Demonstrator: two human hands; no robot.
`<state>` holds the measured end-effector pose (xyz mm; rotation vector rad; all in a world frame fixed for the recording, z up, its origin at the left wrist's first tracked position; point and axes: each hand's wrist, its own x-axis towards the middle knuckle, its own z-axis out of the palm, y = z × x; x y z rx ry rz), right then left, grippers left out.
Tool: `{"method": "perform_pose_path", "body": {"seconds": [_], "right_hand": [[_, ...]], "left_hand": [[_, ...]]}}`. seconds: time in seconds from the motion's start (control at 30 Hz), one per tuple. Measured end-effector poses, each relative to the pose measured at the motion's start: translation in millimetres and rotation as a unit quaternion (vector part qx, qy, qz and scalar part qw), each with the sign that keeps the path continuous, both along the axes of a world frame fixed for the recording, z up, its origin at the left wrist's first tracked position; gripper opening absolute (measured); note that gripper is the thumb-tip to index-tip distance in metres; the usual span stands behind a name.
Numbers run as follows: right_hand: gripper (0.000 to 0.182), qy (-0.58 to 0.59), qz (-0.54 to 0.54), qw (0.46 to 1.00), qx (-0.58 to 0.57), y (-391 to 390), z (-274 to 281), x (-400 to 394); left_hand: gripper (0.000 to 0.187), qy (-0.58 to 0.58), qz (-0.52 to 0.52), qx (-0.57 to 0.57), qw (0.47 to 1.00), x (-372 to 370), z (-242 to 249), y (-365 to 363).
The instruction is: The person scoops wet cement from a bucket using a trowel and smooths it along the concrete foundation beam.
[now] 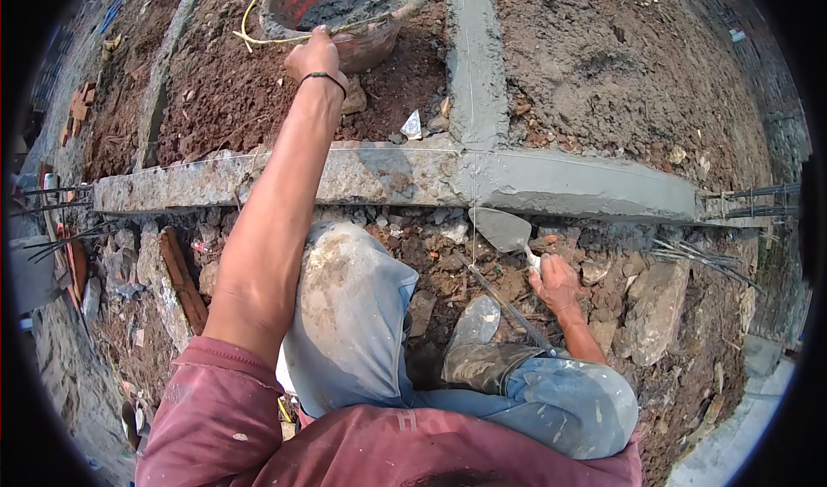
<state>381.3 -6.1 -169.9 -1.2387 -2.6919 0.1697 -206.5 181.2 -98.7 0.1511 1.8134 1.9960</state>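
My left hand (317, 56) reaches far forward and is closed on the rim of a round bucket (370, 46), its fingers partly hidden. Grey wet mortar (349, 6) lies inside, and a yellow cord (258, 37) runs along the near rim. Low on the right, my right hand (558, 282) is wrapped round the handle of a trowel (502, 229). The trowel's blade sits at the near edge of a concrete beam (577, 183), whose right part has a smooth grey coat. Further left the beam's surface (353, 175) is rough and pale.
A second smooth strip (475, 65) runs away from the beam. Thin string (379, 148) stretches along the top. Steel bars stick out at the beam's right end (749, 201) and on the left (60, 198). Stones (659, 310), a brown plank (181, 280) and a thin rod (512, 310) lie nearby.
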Motion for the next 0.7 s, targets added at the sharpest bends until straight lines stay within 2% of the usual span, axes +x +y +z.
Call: {"method": "perform_pose_path", "body": {"seconds": [0.07,0.17,0.23,0.33,0.43,0.47,0.5,0.57,0.6,0.63,0.7], "right_hand": [[0.025,-0.042,0.025,0.999,-0.008,-4.4,-0.5,4.2],[0.024,-0.074,-0.011,0.997,-0.031,-15.3,6.3,20.3],[0.025,-0.056,-0.022,0.998,-0.017,-21.4,15.4,24.0],[0.025,0.026,-0.058,0.998,0.013,-20.7,35.8,15.5],[0.026,0.029,-0.060,0.998,0.019,-12.3,51.8,-4.2],[0.028,0.041,-0.055,0.998,0.016,-9.6,49.3,-5.9],[0.028,0.051,-0.064,0.996,0.022,-8.4,45.3,-4.8],[0.030,0.106,-0.088,0.990,-0.026,-12.7,34.8,-2.4],[0.030,0.137,-0.105,0.985,-0.024,-16.6,36.0,-7.7],[0.030,0.149,-0.117,0.982,-0.023,-20.2,36.0,-13.2],[0.029,0.232,-0.171,0.957,-0.044,-24.7,33.8,-22.3]], "left_hand": [[0.027,-0.009,-0.008,0.009,1.000,1.6,2.3,-1.2],[0.025,-0.023,-0.017,0.032,0.999,4.1,5.7,-3.0],[0.026,-0.029,-0.022,0.010,0.999,8.4,13.9,-8.3],[0.027,0.003,-0.003,-0.012,1.000,10.2,15.1,-8.8],[0.026,0.022,-0.017,-0.008,1.000,3.7,-0.1,-5.9],[0.028,-0.009,-0.010,0.004,1.000,1.7,-4.0,-5.9],[0.031,-0.038,-0.007,0.015,0.999,2.3,-1.8,-4.7],[0.028,-0.107,-0.020,0.048,0.993,27.3,38.0,-20.5],[0.024,-0.119,-0.027,0.055,0.991,29.8,42.9,-23.2],[0.020,-0.075,-0.046,0.064,0.994,24.9,38.8,-21.9],[0.015,-0.058,-0.061,0.075,0.994,27.9,40.7,-25.2]]}}
